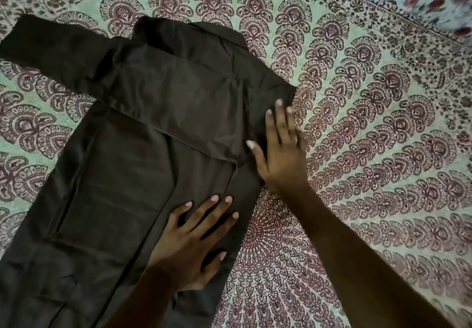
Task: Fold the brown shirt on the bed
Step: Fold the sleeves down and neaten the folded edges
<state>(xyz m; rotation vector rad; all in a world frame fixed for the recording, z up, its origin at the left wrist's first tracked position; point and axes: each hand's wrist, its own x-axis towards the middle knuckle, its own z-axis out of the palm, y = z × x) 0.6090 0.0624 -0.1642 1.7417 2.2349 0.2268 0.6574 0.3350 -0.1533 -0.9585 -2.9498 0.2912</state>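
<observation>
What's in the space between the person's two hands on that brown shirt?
Only shirt cloth. In the head view, the left hand and right hand both press flat on the brown shirt, and a lengthwise fold edge runs between them; nothing else lies there.

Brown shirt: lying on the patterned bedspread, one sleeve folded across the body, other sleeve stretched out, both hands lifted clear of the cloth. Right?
Not quite. The head view shows the left hand and right hand pressed flat on the brown shirt, not lifted. The rest stands.
</observation>
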